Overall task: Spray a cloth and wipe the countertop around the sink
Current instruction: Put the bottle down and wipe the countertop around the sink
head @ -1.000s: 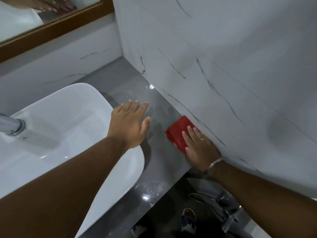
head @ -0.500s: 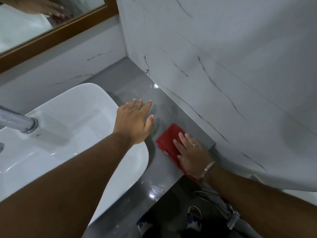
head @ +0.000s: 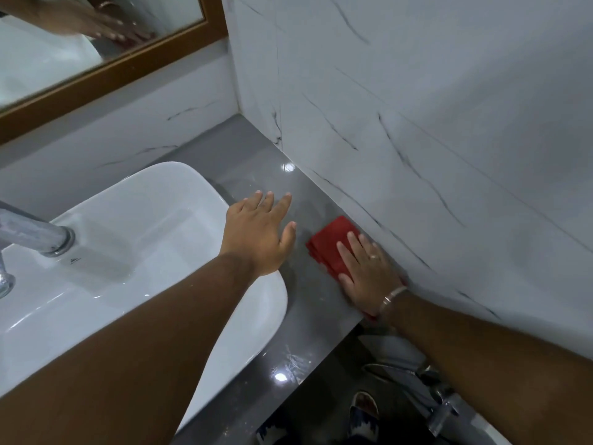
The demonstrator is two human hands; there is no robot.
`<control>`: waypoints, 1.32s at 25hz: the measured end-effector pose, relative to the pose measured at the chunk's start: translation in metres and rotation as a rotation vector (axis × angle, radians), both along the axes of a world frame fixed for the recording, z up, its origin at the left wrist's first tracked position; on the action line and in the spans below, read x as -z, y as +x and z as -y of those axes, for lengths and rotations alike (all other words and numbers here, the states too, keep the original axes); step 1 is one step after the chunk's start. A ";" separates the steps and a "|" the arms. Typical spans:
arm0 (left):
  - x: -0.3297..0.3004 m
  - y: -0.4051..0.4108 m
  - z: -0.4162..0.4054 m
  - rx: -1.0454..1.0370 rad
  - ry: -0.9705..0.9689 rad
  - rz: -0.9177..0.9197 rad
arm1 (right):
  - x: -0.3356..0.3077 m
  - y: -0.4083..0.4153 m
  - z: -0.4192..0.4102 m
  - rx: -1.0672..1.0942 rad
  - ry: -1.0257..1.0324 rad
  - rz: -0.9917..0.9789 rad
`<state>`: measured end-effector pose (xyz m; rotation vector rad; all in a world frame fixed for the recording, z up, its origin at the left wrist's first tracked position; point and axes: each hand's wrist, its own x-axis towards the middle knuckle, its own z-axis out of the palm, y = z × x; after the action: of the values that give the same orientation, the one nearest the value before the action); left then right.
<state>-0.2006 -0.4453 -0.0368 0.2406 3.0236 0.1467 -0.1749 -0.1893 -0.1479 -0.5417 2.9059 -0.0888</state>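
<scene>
- A person's right hand [head: 365, 268] presses flat, fingers extended and together, on a folded red cloth [head: 330, 245] lying on the glossy grey stone countertop [head: 256, 377], right of the sink.
- The cloth lies under the palm and fingers; its far end shows beyond the fingertips, and a sliver of red shows at the wrist near the counter's front edge.
- The cloth's right side runs along the foot of the white, dark-veined marble wall [head: 433, 123], touching it or just beside it; which one cannot be told.
- A ring shows on one finger of the right hand and a thin silver bangle [head: 393, 297] circles the wrist.
- The left hand [head: 260, 232] is spread open, palm down, holding nothing, over the right rim of the white ceramic basin [head: 128, 252]; its fingertips reach out over the grey counter. Whether it rests on the rim or hovers cannot be told.
- The two hands are near each other, with a strip of bare counter between the left thumb and the cloth.
- A chrome tap [head: 35, 236] juts over the basin from the left.
- A wood-framed mirror [head: 106, 69] on the back wall reflects a hand.
- Bright light spots glint on the counter.
</scene>
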 end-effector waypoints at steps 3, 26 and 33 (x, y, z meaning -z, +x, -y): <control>0.002 -0.001 0.000 0.011 -0.006 -0.004 | 0.003 0.008 0.046 0.080 -0.043 0.004; -0.015 0.236 0.103 -0.322 0.076 0.164 | -0.002 0.059 0.030 0.236 0.011 0.045; -0.016 0.346 0.183 -0.592 0.033 0.151 | -0.002 0.216 0.143 0.087 -0.181 0.088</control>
<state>0.1456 -0.6284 -0.0209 -0.6383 2.8431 0.2448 0.0415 -0.3318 -0.1456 -0.4267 2.8509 -0.3803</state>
